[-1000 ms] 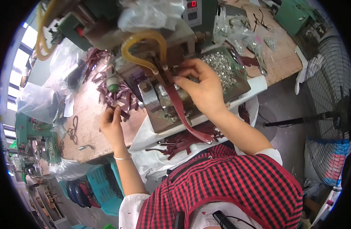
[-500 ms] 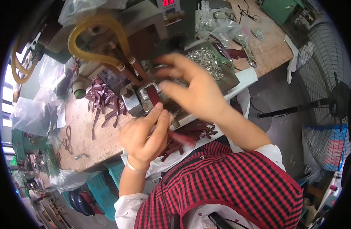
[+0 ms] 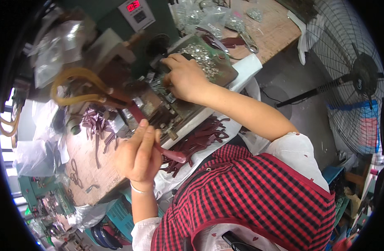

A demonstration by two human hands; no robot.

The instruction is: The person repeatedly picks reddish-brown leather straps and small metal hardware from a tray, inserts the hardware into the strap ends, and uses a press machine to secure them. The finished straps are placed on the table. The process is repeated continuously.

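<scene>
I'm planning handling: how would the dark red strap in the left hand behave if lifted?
The strap is probably floppy: similar straps nearby lie bent. It's likely light, being narrow and thin-looking, perhaps slippery given its sheen.

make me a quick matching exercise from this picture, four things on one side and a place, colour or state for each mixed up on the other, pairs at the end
Column one
1. left hand
2. right hand
3. fan
4. looped tube

Column two
a. yellow-brown
b. beside small shiny metal pieces
c. at the picture's far right
d. gripping a dark red strap

Pairs: 1-d, 2-b, 3-c, 4-a
</scene>
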